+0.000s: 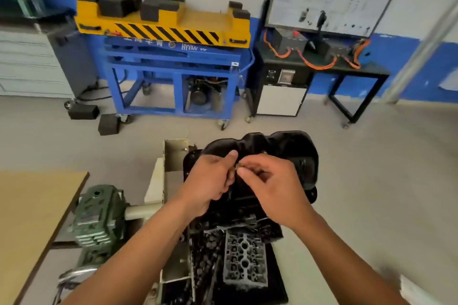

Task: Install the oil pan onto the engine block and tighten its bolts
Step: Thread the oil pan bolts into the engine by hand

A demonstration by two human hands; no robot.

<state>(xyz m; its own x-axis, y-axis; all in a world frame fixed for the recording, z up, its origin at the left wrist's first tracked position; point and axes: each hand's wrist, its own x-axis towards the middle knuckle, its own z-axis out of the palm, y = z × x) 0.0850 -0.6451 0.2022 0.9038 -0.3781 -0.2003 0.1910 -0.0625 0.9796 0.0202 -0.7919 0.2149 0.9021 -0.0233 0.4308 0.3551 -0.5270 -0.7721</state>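
Observation:
The black oil pan [285, 148] lies on top of the dark engine block [223, 250], which is mounted on a stand. Both my hands hover close together above the pan's near side. My left hand [210, 181] has its fingers curled, its thumb pointing up toward the pan. My right hand [272, 183] pinches a small metal bolt [237, 166] between thumb and fingertips, right at the left hand's fingers. Whether the left hand also holds bolts is hidden by its curled fingers.
A green gearbox [99, 215] of the engine stand sits at the left, beside a wooden tabletop [29, 218]. A cream metal bracket [173, 156] stands left of the pan. Farther back are a blue-and-yellow lift cart [168, 57], black foam blocks [109, 124] on the floor and a black bench [322, 64].

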